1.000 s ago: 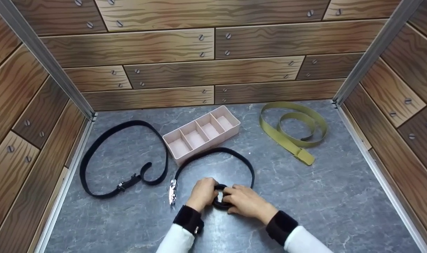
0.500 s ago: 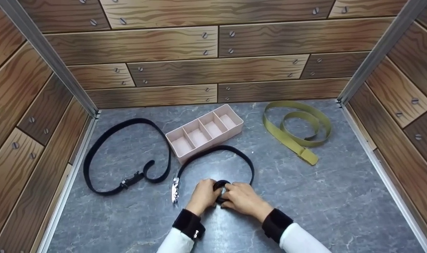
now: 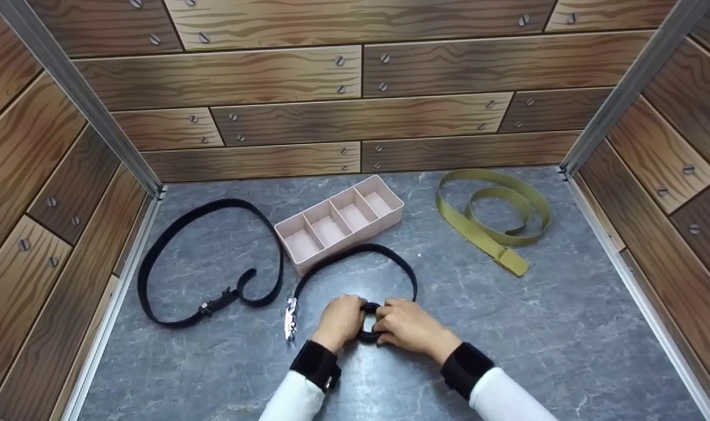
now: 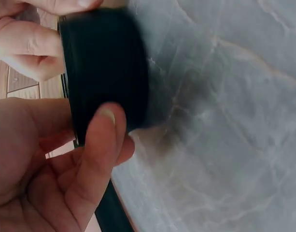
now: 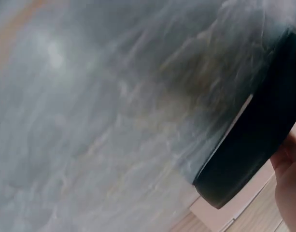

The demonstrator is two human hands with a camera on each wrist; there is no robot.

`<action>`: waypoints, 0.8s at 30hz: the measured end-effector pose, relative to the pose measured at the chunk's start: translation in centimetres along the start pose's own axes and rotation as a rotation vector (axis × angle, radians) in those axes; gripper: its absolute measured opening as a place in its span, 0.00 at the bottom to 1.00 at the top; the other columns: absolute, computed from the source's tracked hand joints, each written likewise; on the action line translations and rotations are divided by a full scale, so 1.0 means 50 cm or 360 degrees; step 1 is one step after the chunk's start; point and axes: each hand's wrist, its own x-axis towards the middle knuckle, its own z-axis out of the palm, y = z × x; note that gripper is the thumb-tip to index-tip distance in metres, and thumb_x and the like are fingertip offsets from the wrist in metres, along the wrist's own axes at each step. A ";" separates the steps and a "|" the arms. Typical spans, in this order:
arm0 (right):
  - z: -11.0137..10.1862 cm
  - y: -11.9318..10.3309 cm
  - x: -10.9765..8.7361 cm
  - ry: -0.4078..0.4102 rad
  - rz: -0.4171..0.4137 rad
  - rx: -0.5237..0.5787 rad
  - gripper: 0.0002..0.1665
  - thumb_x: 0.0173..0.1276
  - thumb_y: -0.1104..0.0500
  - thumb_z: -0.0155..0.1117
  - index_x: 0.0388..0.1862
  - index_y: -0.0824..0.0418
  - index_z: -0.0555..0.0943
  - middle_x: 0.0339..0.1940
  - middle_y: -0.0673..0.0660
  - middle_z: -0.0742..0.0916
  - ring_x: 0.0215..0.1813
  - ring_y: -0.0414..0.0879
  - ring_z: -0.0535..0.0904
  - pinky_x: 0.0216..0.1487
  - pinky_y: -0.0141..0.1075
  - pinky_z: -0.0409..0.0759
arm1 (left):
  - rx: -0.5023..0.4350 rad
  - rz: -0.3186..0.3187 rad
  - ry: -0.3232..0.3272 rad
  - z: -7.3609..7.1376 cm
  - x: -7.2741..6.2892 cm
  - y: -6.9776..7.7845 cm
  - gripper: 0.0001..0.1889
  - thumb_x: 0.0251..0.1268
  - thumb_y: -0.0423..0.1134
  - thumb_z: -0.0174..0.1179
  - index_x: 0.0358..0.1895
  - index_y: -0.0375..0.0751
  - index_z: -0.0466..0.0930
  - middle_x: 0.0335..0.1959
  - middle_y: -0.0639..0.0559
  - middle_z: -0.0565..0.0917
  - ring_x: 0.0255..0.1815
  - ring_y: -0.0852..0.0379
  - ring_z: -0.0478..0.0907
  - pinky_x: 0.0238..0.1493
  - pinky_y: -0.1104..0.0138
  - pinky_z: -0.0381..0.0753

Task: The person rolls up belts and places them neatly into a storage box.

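A black belt with a shiny silver buckle (image 3: 290,318) lies partly coiled on the grey marbled surface. My left hand (image 3: 338,320) grips the left side of the small belt coil (image 3: 369,337). In the left wrist view its thumb (image 4: 106,130) lies over the outer face of the black strap (image 4: 109,67). Opposite it, my right hand (image 3: 410,324) holds the coil's right side with bent fingers. The uncoiled strap (image 3: 369,248) arcs behind both hands to the buckle. The right wrist view shows the strap (image 5: 254,140) on edge, with fingertips at the right border.
A pink four-compartment box (image 3: 343,251) stands behind the strap's arc. On the left lies another black belt (image 3: 182,225) in a loop with a dark buckle. An olive-yellow belt (image 3: 463,228) lies coiled at the back right. Wood-patterned panels (image 3: 285,126) enclose three sides.
The coil looked narrower half a second ago; now its central gap is wider and the hands are slightly farther apart. The strap's right side has shifted slightly left.
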 end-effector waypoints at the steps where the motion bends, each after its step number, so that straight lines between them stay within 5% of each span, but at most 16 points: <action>1: 0.003 -0.003 0.002 0.0034 0.0006 -0.0022 0.09 0.55 0.47 0.74 0.32 0.49 0.88 0.31 0.46 0.82 0.33 0.45 0.73 0.36 0.38 0.72 | -0.0036 -0.0043 0.0019 0.002 -0.002 -0.001 0.04 0.58 0.31 0.63 0.26 0.40 0.83 0.27 0.43 0.85 0.30 0.42 0.83 0.32 0.54 0.79; 8: 0.025 -0.022 0.015 0.0166 0.0125 -0.0134 0.11 0.55 0.42 0.73 0.26 0.46 0.86 0.26 0.47 0.82 0.27 0.46 0.72 0.28 0.39 0.71 | -0.0314 -0.0316 0.0174 0.018 -0.021 -0.005 0.07 0.53 0.30 0.66 0.21 0.37 0.80 0.23 0.41 0.83 0.27 0.42 0.82 0.30 0.54 0.79; 17: 0.009 -0.012 0.011 -0.0062 0.0115 0.0057 0.11 0.58 0.44 0.72 0.33 0.49 0.87 0.33 0.44 0.81 0.34 0.45 0.73 0.38 0.38 0.72 | -0.0189 -0.0211 -0.0015 0.006 -0.006 -0.006 0.06 0.54 0.27 0.63 0.24 0.39 0.79 0.27 0.44 0.84 0.30 0.44 0.82 0.32 0.55 0.79; 20: 0.010 -0.007 0.007 -0.0044 0.0084 0.0065 0.11 0.58 0.45 0.71 0.32 0.50 0.87 0.32 0.44 0.80 0.34 0.45 0.72 0.37 0.38 0.71 | -0.0114 -0.0173 0.0022 0.006 -0.005 -0.004 0.06 0.55 0.28 0.63 0.24 0.38 0.79 0.26 0.42 0.84 0.30 0.43 0.82 0.31 0.54 0.79; 24: 0.018 -0.008 0.003 0.0071 0.0100 0.0030 0.12 0.58 0.43 0.71 0.25 0.49 0.84 0.26 0.44 0.76 0.28 0.45 0.70 0.31 0.39 0.70 | -0.0265 -0.0298 0.0127 0.018 -0.013 0.002 0.08 0.57 0.31 0.64 0.22 0.37 0.78 0.22 0.40 0.82 0.25 0.43 0.82 0.28 0.56 0.79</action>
